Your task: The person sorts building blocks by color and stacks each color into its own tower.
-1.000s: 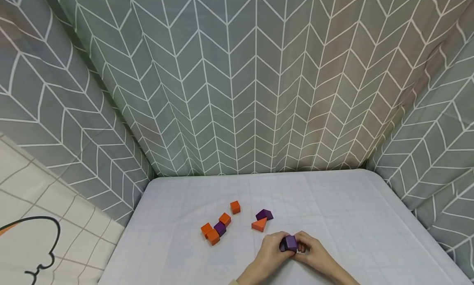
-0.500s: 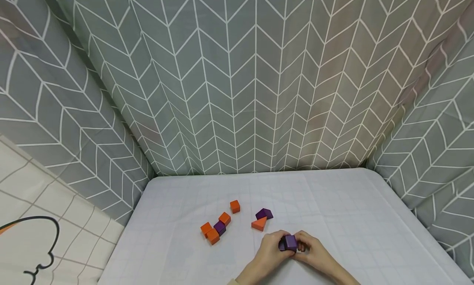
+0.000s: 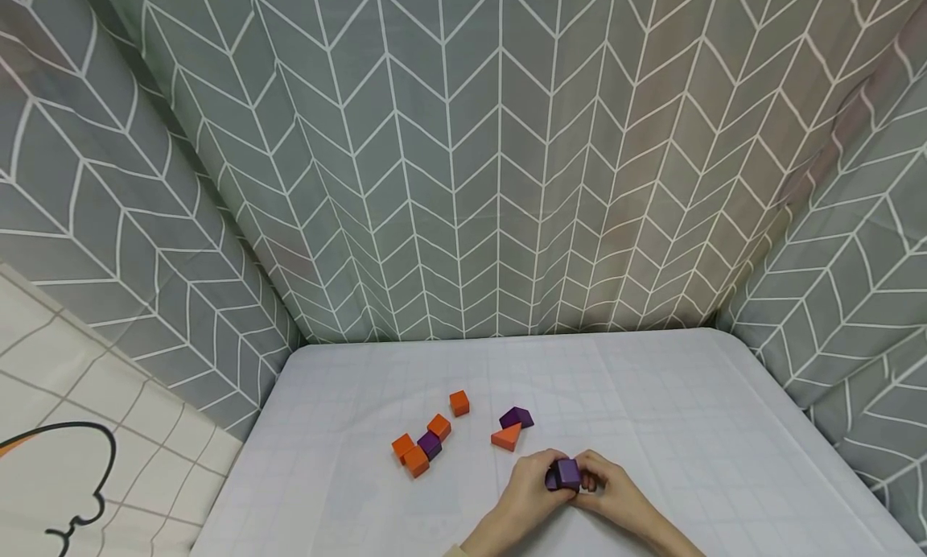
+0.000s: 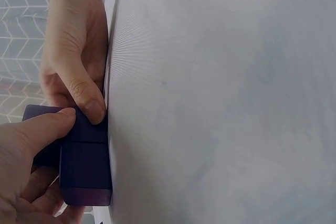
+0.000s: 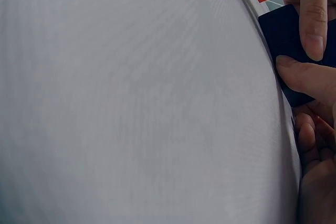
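Note:
Low on the white table, both hands meet around a small cluster of dark purple blocks (image 3: pixel 568 472). My left hand (image 3: pixel 527 493) grips the cluster from the left, its thumb pressing the near face. From the right, my right hand (image 3: pixel 614 491) pinches it, thumb in front and fingers curled. In the left wrist view, the purple blocks (image 4: pixel 85 169) sit flush against each other at the table surface, with a seam between them. The right wrist view shows both thumbs on the dark blocks (image 5: pixel 278 30). Fingers hide part of the cluster, so its full shape cannot be told.
Just beyond the hands lie an orange triangular block (image 3: pixel 506 437) and a purple prism (image 3: pixel 517 418), close together. Further left, a purple cube (image 3: pixel 430 445) sits among orange cubes (image 3: pixel 416 462), with another orange cube (image 3: pixel 459 403) apart behind. Patterned curtains (image 3: pixel 500 179) surround the table (image 3: pixel 348 380).
Almost nothing differs. Both hands stay around the purple blocks in the same place, and the loose blocks lie where they were.

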`<move>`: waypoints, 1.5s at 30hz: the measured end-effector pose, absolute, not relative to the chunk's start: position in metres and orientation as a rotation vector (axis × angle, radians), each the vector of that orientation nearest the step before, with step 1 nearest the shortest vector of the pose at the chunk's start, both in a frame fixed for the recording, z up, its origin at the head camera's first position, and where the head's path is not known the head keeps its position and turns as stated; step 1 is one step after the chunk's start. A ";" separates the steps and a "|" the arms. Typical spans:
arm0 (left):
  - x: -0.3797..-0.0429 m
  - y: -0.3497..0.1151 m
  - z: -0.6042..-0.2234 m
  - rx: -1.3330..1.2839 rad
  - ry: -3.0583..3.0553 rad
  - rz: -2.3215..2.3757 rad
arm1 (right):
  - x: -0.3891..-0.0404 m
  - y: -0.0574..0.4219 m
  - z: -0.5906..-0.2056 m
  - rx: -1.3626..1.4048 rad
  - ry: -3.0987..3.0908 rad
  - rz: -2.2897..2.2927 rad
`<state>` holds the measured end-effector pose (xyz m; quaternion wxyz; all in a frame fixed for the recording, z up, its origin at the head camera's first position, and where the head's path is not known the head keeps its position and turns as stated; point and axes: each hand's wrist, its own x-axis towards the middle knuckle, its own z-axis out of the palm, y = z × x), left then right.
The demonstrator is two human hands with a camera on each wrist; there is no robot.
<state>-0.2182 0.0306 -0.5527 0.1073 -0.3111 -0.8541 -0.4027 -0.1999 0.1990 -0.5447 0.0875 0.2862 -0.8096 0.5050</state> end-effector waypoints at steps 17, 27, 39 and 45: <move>-0.210 0.032 -0.526 -0.973 -2.507 -0.963 | -0.200 0.201 -0.545 0.884 -2.416 1.469; -0.220 0.010 -0.488 -0.835 -2.483 -1.034 | -0.200 0.200 -0.547 0.785 -2.475 1.463; -0.246 -0.068 -0.503 -0.494 -2.454 -1.107 | -0.201 0.199 -0.548 0.765 -2.479 1.473; -0.246 -0.106 -0.526 -0.338 -2.428 -1.055 | -0.209 0.205 -0.568 0.797 -2.456 1.437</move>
